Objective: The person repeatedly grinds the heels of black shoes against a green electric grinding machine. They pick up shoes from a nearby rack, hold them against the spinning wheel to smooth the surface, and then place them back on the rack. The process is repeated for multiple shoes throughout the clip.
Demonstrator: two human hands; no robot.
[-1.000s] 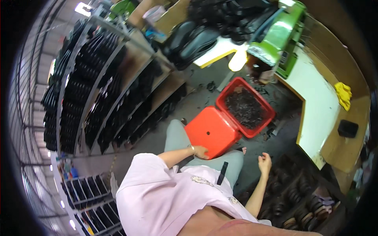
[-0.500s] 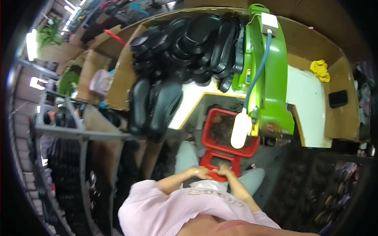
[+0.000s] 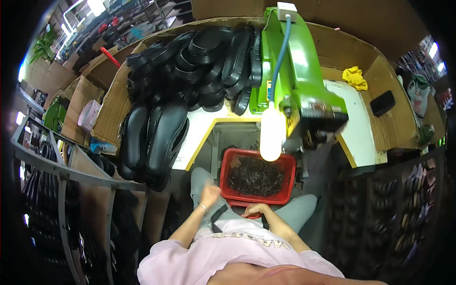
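Observation:
My left hand (image 3: 210, 194) is raised over my left thigh, apart from the red plastic stool; its fingers are smeared by motion. Between my knees, my right hand (image 3: 256, 210) is closed over the edge of the red plastic stool (image 3: 236, 203), mostly hidden by my legs and shirt. Just beyond the stool sits a red plastic basket (image 3: 223, 178) with dark scraps inside. Above the basket, a green machine (image 3: 304, 61) stands on the white table (image 3: 197, 128), with a lit white lamp (image 3: 272, 137) at its front.
Black shoe soles (image 3: 206, 45) are heaped left of the machine, some overhanging the table's front edge. Cardboard walls (image 3: 109, 114) ring the tabletop. A yellow cloth (image 3: 355, 78) and black phone (image 3: 383, 103) lie at the right. Loaded racks (image 3: 61, 171) flank me.
My left hand has let go of the stool and moved up and left. My right hand stays at the stool. The view has shifted, and the stool sits closer to my body.

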